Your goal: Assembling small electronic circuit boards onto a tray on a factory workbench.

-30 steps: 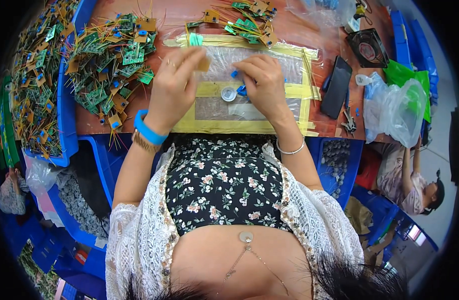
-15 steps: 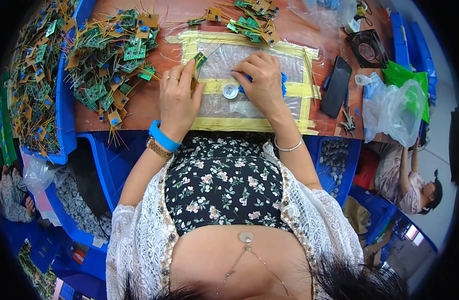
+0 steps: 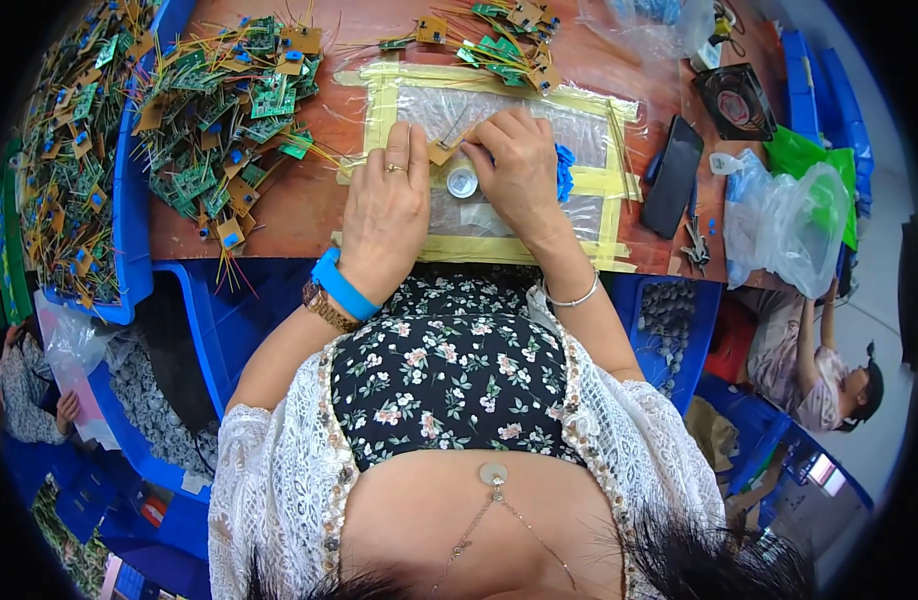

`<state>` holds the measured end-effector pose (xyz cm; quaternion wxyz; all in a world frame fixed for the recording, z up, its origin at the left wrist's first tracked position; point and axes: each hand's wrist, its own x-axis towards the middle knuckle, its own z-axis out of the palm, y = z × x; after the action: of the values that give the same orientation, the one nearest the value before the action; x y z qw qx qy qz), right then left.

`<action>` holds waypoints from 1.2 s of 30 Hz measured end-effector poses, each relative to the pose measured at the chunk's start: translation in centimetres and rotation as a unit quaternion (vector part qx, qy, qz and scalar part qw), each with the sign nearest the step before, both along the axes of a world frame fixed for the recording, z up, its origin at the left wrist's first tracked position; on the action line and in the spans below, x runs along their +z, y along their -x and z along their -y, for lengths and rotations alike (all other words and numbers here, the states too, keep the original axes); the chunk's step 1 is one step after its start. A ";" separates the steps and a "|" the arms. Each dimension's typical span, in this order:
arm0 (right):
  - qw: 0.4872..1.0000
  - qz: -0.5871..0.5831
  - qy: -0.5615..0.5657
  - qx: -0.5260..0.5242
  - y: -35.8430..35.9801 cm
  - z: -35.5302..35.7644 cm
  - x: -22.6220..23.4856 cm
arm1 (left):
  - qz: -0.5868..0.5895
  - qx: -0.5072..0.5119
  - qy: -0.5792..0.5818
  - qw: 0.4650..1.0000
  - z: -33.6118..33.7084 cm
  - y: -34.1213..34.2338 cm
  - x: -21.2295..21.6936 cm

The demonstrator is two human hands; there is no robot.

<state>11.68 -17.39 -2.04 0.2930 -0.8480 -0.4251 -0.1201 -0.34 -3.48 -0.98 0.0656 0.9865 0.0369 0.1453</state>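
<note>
Over the taped plastic sheet (image 3: 449, 105), a small tan circuit board (image 3: 441, 152) with wires is held at the fingertips of my left hand (image 3: 387, 205). The fingers of that hand are closed around its far side and partly hide it. My right hand (image 3: 519, 165) curls beside the board in a pinch, its thumb and fingertips at the board's right edge. Whatever lies in that pinch is hidden. Between the hands on the sheet stands a small round white dish (image 3: 462, 182). Small blue parts (image 3: 565, 172) lie in a heap right of my right hand.
A large heap of wired green and tan boards (image 3: 219, 130) covers the table's left, beside a full blue bin (image 3: 129, 260). A smaller board pile (image 3: 509, 55) lies at the back. To the right are a phone (image 3: 673, 175), a fan (image 3: 736, 100), keys (image 3: 696, 243) and plastic bags (image 3: 789, 225).
My left hand has moved right and turned over. The board now shows its tan piece between my hands, where its green part showed before. My right hand has shifted slightly, and its blue piece is hidden.
</note>
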 end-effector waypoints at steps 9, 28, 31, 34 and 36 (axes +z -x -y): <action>0.999 -0.031 -0.013 -0.004 -0.3 -0.3 0.2 | 0.040 -0.071 -0.018 0.997 -0.2 0.4 -0.8; 0.972 -0.228 -0.011 0.061 -1.8 -2.4 0.6 | 0.029 -0.069 -0.053 0.996 0.7 0.4 -0.8; 0.983 -0.163 -0.014 0.085 -1.7 -2.4 0.5 | 0.063 -0.063 -0.033 0.995 1.0 0.2 -1.0; 0.982 -0.171 -0.006 0.078 -1.4 -2.3 0.8 | 0.060 -0.063 -0.017 0.996 1.2 0.2 -1.5; 0.977 -0.202 -0.009 0.073 -1.6 -2.3 0.6 | 0.050 -0.056 -0.023 0.997 1.4 0.4 -1.3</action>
<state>13.25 -15.11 -1.48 0.3886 -0.8186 -0.4168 0.0718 -0.78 -4.90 -2.31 0.0527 0.9797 -0.0252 0.1915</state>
